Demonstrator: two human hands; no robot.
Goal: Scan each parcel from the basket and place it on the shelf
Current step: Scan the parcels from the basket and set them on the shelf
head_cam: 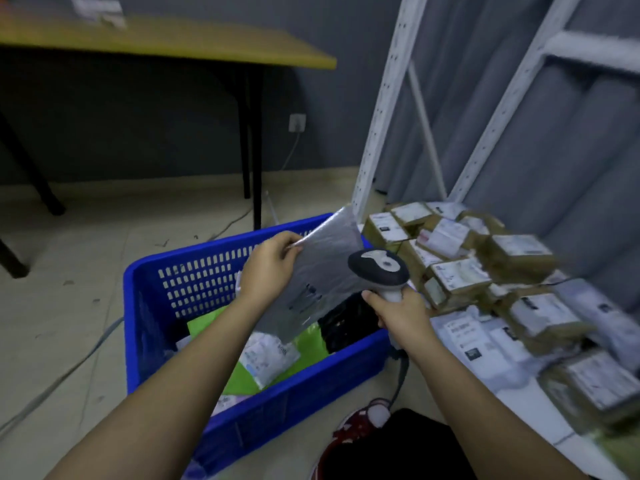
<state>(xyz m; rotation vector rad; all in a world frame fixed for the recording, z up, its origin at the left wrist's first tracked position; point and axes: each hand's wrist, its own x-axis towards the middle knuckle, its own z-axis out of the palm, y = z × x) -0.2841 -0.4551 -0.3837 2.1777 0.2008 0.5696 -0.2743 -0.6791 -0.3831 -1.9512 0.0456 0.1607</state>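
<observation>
Above the blue perforated plastic basket [194,289], which stands on the pale tiled floor [69,258], the person's left hand [268,268] holds up a flat silver-grey plastic mailer bag [325,271]. Grip of that hand: thumb and fingers pinch the bag's upper left edge, so the bag hangs tilted over the basket's far right corner. The right hand [401,315] has its fingers wrapped round the handle of a grey-and-white handheld barcode scanner [379,266]; the scanner's head sits just beside the bag's right part. Inside the basket lie further parcels: green, white and black soft bags [277,355]. To the right, the lowest board of the white metal shelf [388,109] carries many brown cardboard boxes with white labels [457,278] and white soft parcels, piled closely together. A yellow-topped counter with black legs [173,39] stands behind.
</observation>
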